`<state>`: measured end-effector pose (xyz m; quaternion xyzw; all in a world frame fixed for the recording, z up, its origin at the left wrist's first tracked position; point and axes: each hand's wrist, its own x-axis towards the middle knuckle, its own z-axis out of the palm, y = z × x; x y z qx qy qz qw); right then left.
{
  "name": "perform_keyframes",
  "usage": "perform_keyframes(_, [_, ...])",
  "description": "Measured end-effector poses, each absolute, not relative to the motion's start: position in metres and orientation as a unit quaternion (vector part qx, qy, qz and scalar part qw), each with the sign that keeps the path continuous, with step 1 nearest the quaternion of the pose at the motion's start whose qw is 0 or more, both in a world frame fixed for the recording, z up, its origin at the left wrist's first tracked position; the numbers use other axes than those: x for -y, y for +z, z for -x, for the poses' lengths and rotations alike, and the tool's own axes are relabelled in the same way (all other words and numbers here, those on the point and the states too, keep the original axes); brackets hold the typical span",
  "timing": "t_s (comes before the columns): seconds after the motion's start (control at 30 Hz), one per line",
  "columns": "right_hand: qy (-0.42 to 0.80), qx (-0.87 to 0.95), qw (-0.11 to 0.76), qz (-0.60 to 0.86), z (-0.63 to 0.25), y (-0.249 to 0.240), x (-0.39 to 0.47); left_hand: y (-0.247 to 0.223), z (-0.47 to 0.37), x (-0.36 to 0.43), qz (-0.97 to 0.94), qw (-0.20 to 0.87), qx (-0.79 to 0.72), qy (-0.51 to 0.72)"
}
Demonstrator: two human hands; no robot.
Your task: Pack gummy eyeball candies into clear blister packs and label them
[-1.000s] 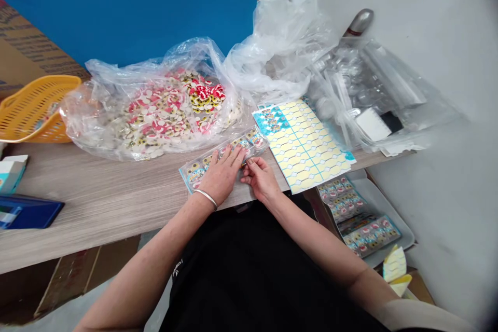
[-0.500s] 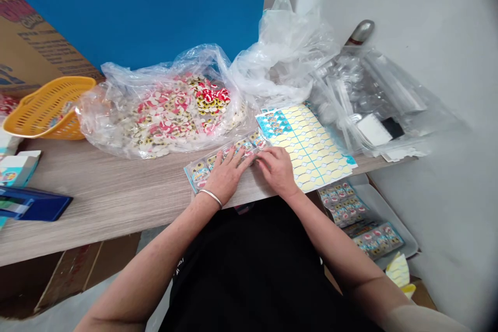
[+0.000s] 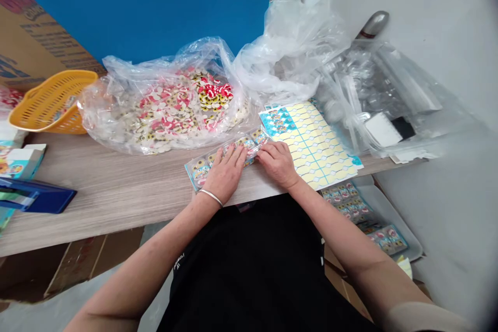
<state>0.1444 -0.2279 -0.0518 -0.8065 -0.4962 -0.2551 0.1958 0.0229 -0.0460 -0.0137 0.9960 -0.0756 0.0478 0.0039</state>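
Note:
A clear plastic strip of small packs [image 3: 200, 168], with round yellow and red-white pieces inside, lies along the front of the table. My left hand [image 3: 225, 171] rests flat across its middle, fingers stretched out, a bangle at the wrist. At the strip's right end, my right hand [image 3: 278, 162] has its fingers curled and pinched together at the edge; just what they grip is hidden. Beside that hand lies a sheet of yellow and blue stickers [image 3: 317, 148], partly peeled at its upper left.
Behind the strip sits a clear bag of small red, white and yellow pieces [image 3: 167, 109]. An orange basket [image 3: 54, 93] and a blue stapler-like tool [image 3: 42, 197] are left. Plastic bags [image 3: 291, 41] fill the back right. A bin [image 3: 408, 244] below holds more packs.
My left fingers have drawn closer together on the strip. The right hand stays at its right end, shifted slightly. The whole view has moved a little.

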Motion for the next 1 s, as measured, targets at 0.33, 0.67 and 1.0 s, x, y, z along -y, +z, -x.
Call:
perform_keyframes(0.33, [-0.189,0.535,0.251,0.784,-0.138,-0.041,0.214,-0.012,-0.021,0.041,-0.997,0.028,0.059,0.037])
perform_keyframes(0.67, [-0.181,0.527,0.295,0.776,-0.133,-0.06,0.21,-0.005,0.002,0.014,-0.995,0.074,0.061,0.022])
perform_keyframes(1.0, [-0.153,0.492,0.349,0.783,-0.103,-0.063,0.183,-0.007,0.006,-0.001,-0.987,0.116,0.112,0.008])
